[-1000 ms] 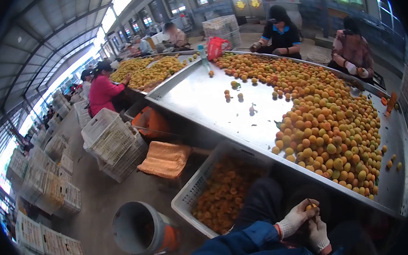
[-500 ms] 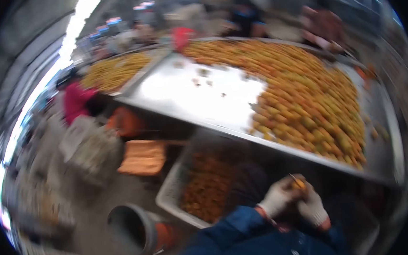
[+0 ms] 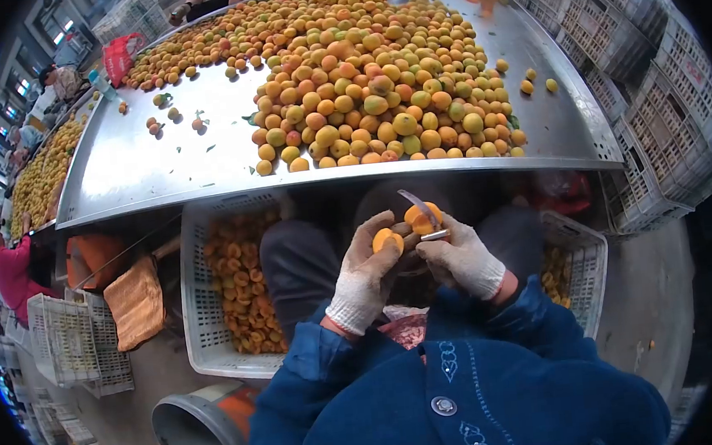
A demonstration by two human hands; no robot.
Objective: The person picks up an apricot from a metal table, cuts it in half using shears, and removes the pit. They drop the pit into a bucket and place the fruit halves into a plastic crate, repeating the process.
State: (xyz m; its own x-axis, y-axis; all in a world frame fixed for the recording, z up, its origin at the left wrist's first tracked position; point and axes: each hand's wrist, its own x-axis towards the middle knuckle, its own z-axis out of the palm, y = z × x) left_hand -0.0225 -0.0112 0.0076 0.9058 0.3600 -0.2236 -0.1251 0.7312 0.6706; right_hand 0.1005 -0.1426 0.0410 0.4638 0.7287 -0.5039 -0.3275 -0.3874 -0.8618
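Note:
Both of my hands wear off-white knitted gloves with brown-stained fingers, held close together above my lap. My left hand [image 3: 364, 272] is closed on a cut apricot half [image 3: 386, 241]. My right hand [image 3: 463, 260] is closed around a small knife [image 3: 435, 235], whose curved blade points up and to the left. Against that blade, at the right hand's fingers, sits a second orange apricot piece [image 3: 419, 218]. Ahead of my hands, a heap of whole apricots [image 3: 379, 87] covers much of a metal table [image 3: 152, 176].
A white crate [image 3: 192, 319] of apricot halves stands left of my legs, another crate [image 3: 593, 258] to the right. A grey bucket [image 3: 193, 432] lies tilted at lower left, near an orange-brown seat [image 3: 135, 303]. Stacked crates [image 3: 658, 127] rise at right. Other people work around the tables.
My view has swung to the right and steadied, so the hands now appear nearer the middle. Two apricot pieces and the knife show clearly, where before they were blurred.

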